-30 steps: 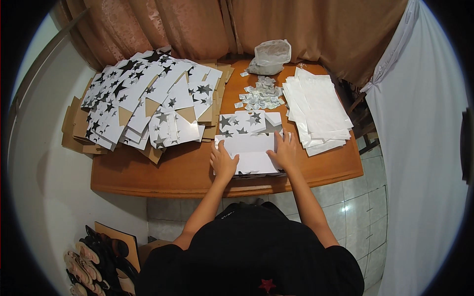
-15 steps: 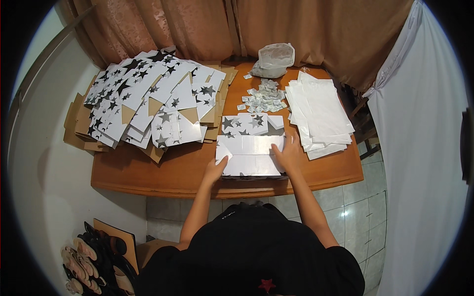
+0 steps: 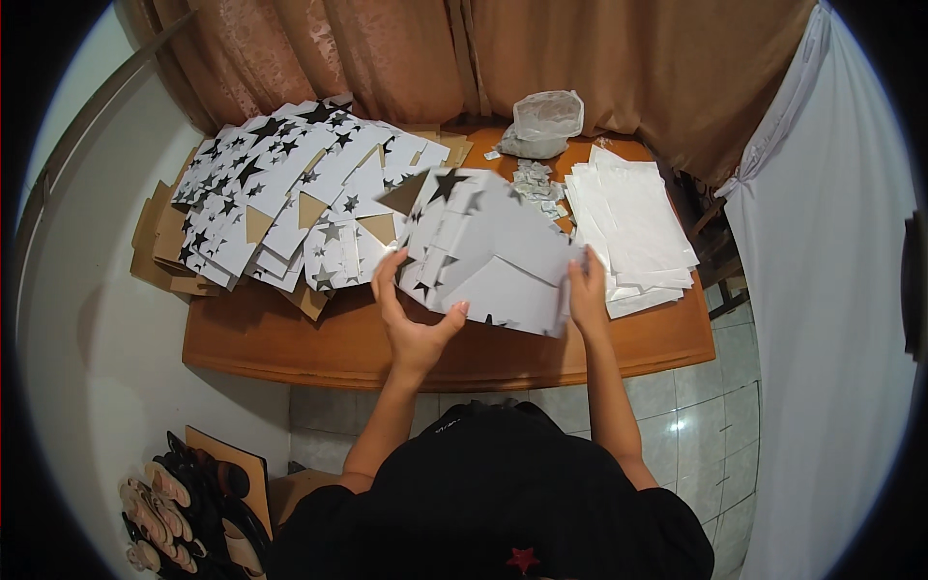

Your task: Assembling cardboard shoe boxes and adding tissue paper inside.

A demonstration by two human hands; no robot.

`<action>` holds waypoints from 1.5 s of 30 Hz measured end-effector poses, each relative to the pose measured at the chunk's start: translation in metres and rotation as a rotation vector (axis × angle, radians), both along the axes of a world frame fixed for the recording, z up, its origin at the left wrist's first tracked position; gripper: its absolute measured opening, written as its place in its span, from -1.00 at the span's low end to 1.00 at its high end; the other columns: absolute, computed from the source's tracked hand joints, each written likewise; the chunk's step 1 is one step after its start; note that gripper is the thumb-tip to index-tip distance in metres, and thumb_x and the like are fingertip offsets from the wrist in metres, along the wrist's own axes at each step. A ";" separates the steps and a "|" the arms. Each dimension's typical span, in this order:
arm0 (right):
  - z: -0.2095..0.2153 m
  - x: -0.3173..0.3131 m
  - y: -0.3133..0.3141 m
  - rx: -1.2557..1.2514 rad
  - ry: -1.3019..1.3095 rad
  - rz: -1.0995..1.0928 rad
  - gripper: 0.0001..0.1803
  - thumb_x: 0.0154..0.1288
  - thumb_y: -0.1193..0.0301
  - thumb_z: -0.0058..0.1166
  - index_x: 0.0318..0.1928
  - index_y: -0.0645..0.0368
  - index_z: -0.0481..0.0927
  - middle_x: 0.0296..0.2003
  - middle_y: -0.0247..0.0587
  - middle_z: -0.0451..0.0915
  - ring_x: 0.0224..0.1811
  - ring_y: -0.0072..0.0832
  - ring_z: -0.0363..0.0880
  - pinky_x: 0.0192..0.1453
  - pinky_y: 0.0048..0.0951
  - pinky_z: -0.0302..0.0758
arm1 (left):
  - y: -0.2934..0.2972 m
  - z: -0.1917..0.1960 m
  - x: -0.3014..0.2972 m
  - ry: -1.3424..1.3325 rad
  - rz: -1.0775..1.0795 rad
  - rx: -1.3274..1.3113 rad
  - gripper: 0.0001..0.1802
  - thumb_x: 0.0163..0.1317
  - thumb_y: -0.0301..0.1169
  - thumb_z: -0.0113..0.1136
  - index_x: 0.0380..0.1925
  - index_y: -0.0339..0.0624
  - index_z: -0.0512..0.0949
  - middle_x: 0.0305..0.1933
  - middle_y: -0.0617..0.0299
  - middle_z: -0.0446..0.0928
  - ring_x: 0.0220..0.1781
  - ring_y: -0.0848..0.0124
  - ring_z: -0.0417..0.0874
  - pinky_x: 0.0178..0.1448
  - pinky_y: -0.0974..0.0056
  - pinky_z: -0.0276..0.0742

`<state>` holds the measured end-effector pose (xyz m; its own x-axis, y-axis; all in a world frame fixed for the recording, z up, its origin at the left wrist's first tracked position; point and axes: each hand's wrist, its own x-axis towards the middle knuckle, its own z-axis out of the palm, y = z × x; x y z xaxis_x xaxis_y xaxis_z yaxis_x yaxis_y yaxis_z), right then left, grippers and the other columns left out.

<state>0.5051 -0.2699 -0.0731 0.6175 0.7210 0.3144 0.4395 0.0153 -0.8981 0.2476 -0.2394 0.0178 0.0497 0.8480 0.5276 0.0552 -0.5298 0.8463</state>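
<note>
Raised and tilted above the front of the table is a white cardboard box (image 3: 503,266) with black and grey stars. My left hand (image 3: 416,324) grips its left side, thumb near the lower edge and fingers spread along the star-patterned face. On the right side my right hand (image 3: 587,290) holds the box, its thumb on the near face and the other fingers partly hidden. A stack of flat star-printed cardboard sheets (image 3: 275,193) lies left of the box. Small square packets (image 3: 535,182) lie behind it, partly covered by it.
White sheets (image 3: 638,227) are piled at the right of the wooden table (image 3: 271,343). A translucent bag (image 3: 543,126) stands at the back before the brown curtain (image 3: 628,68). Sandals (image 3: 159,517) are on a rack at lower left. A white cloth (image 3: 812,290) hangs at right.
The box has been lifted off the table and tilted, its star-printed side turning into view on the left. Both hands rose with it and shifted their grip.
</note>
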 end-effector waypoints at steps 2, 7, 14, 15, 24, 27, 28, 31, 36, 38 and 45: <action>0.002 -0.006 0.000 -0.073 -0.047 0.064 -0.40 0.22 0.20 -0.01 0.15 0.36 0.25 0.08 0.13 0.28 0.16 -0.11 0.23 0.26 -0.24 0.15 | -0.005 0.017 0.008 0.058 0.035 0.189 -0.13 -0.34 -0.29 0.47 0.08 -0.09 0.27 0.16 -0.07 0.14 0.21 0.08 0.20 0.23 0.09 0.18; 0.034 -0.013 -0.011 -0.238 0.730 0.388 -0.44 0.29 0.04 -0.15 0.14 0.17 0.32 0.10 -0.05 0.30 0.02 -0.27 0.41 0.03 -0.27 0.39 | -0.003 -0.014 0.031 0.495 0.029 0.671 -0.25 -0.46 -0.28 0.50 -0.08 0.11 0.45 0.20 -0.02 0.17 0.22 0.03 0.21 0.19 0.00 0.20; 0.024 -0.013 -0.011 -0.439 0.792 0.355 -0.24 0.14 -0.12 -0.05 0.18 0.16 0.21 -0.04 -0.09 0.40 -0.10 -0.29 0.44 -0.21 -0.35 0.47 | -0.015 -0.095 0.071 0.707 -0.050 0.812 -0.56 -0.17 -0.28 0.24 -0.16 0.27 0.56 0.11 0.23 0.27 0.15 0.30 0.25 0.29 0.10 -0.08; 0.022 -0.015 -0.008 -0.500 0.693 0.309 -0.25 0.13 -0.08 0.01 0.16 0.19 0.23 -0.07 -0.11 0.42 -0.12 -0.34 0.43 -0.20 -0.39 0.45 | -0.020 -0.105 0.076 0.666 -0.121 0.769 -0.62 -0.09 -0.28 0.19 -0.16 0.26 0.56 0.13 0.24 0.27 0.15 0.30 0.25 0.27 0.09 -0.01; -0.073 0.043 -0.005 -0.255 0.734 0.376 -0.57 0.10 0.32 0.02 -0.06 0.34 0.44 -0.23 -0.23 0.51 -0.21 -0.52 0.43 -0.14 -0.53 0.34 | 0.014 -0.086 0.081 0.766 -0.169 0.372 -0.47 -0.01 -0.23 0.18 0.05 0.05 0.42 0.22 0.13 0.22 0.24 0.10 0.16 0.25 -0.08 -0.01; -0.078 0.055 -0.003 -0.325 0.684 0.458 -0.66 0.12 0.44 -0.07 -0.07 0.30 0.41 -0.22 -0.26 0.50 -0.13 -0.52 0.44 0.01 -0.50 0.35 | 0.053 -0.082 0.077 0.936 -0.068 0.366 -0.24 -0.03 -0.18 0.23 0.24 0.22 0.19 0.39 0.15 -0.03 0.40 0.04 -0.08 0.32 -0.21 -0.16; -0.078 0.055 -0.001 -0.293 0.671 0.459 -0.69 0.11 0.45 -0.08 -0.12 0.32 0.44 -0.27 -0.29 0.50 -0.22 -0.55 0.43 -0.08 -0.53 0.36 | 0.062 -0.082 0.079 0.986 -0.057 0.344 -0.19 -0.05 -0.15 0.25 0.26 0.24 0.16 0.40 0.16 -0.06 0.41 0.05 -0.10 0.32 -0.22 -0.16; -0.085 0.065 0.006 -0.465 0.538 0.399 -0.71 0.11 0.44 -0.07 -0.15 0.31 0.46 -0.34 -0.32 0.49 -0.33 -0.58 0.40 -0.21 -0.55 0.35 | 0.089 -0.092 0.092 1.097 -0.068 0.311 -0.13 -0.09 -0.11 0.28 0.28 0.26 0.11 0.41 0.16 -0.08 0.42 0.10 -0.10 0.32 -0.23 -0.17; -0.083 0.060 0.011 -0.425 0.395 0.353 -0.69 0.13 0.41 -0.03 -0.15 0.36 0.49 -0.31 -0.25 0.54 -0.28 -0.53 0.44 -0.17 -0.52 0.37 | 0.108 -0.130 0.100 1.338 -0.133 0.115 -0.17 -0.06 -0.07 0.27 0.26 0.25 0.13 0.38 0.18 0.01 0.40 0.17 0.01 0.31 -0.31 -0.21; -0.077 0.059 0.010 -0.301 0.337 0.391 -0.66 0.17 0.36 0.00 -0.12 0.37 0.49 -0.30 -0.25 0.54 -0.26 -0.53 0.44 -0.13 -0.51 0.38 | 0.108 -0.133 0.101 1.328 -0.140 0.072 -0.18 -0.05 -0.08 0.27 0.25 0.24 0.14 0.37 0.18 0.04 0.40 0.18 0.02 0.31 -0.31 -0.20; -0.077 0.137 0.000 -0.258 -0.345 -0.224 -0.62 0.00 0.35 0.13 -0.12 0.22 0.52 -0.05 0.01 0.43 0.02 -0.11 0.36 0.06 -0.13 0.32 | 0.098 -0.101 0.145 1.356 -0.093 -0.175 -0.27 -0.06 -0.04 0.23 0.14 0.01 0.30 0.32 -0.04 0.08 0.38 -0.05 -0.06 0.28 -0.36 -0.30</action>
